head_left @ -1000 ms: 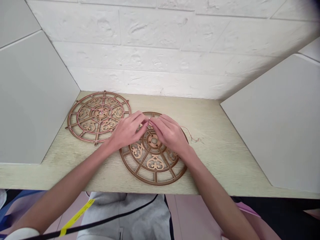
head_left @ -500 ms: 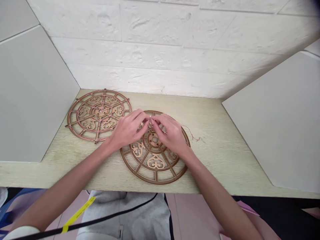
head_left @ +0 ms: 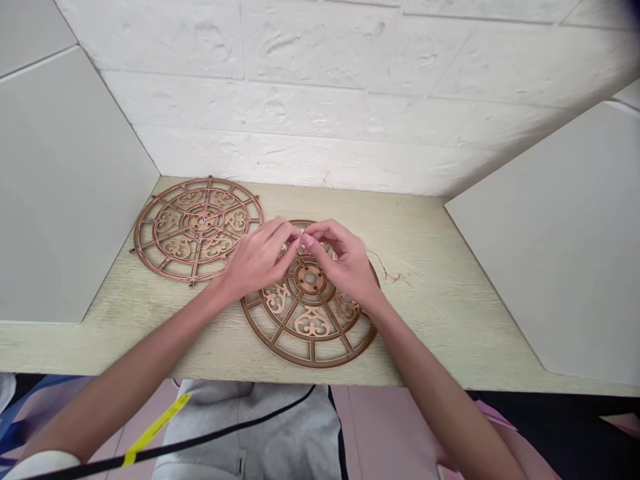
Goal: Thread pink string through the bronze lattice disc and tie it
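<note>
A round brown fretwork disc (head_left: 309, 320) lies flat near the table's front edge. Both my hands hover over its far half. My left hand (head_left: 257, 259) and my right hand (head_left: 344, 261) each pinch their fingertips together, meeting above the disc's hub, and grip something tiny that I cannot make out. A thin reddish wire (head_left: 387, 270) trails on the table just right of the disc, behind my right hand. A second, similar disc (head_left: 197, 227) with copper-coloured lines across it lies at the back left, untouched.
The pale wooden table (head_left: 450, 313) is boxed in by a white brick wall (head_left: 325, 100) behind and grey panels (head_left: 55, 187) on both sides. A black cable (head_left: 235, 430) and a yellow strip cross my lap below the table edge.
My right hand has lifted its wrist a little and drawn its fingertips up toward the left hand's. The discs stay where they were.
</note>
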`<state>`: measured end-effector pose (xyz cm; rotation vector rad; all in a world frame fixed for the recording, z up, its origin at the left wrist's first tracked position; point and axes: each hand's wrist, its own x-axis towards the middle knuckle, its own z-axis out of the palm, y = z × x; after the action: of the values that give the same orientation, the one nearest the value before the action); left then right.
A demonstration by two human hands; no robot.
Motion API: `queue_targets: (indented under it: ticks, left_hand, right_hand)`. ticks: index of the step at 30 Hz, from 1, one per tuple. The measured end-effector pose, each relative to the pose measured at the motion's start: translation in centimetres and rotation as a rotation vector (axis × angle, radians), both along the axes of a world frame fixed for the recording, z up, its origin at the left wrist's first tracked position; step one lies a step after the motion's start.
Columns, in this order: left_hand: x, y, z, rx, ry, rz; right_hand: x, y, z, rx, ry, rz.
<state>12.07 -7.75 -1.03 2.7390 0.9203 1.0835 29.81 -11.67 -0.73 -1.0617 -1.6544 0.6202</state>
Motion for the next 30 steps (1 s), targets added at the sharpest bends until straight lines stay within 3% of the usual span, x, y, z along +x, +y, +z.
queue_targets:
  ticks: [7, 17, 30]
  left_hand:
    - [0.08, 0.03, 0.08, 0.085, 0.009, 0.014]
    - [0.1, 0.09, 0.09, 0.173, 0.014, 0.01]
    - [0.34, -0.41, 0.09, -0.048, -0.055, -0.03]
  right_hand:
    - [-0.11, 0.3, -0.59, -0.093, 0.191, 0.065]
    - [-0.17, 0.34, -0.45, -0.108, 0.203, 0.071]
    - [0.35, 0.46, -0.26, -0.21, 0.33, 0.141]
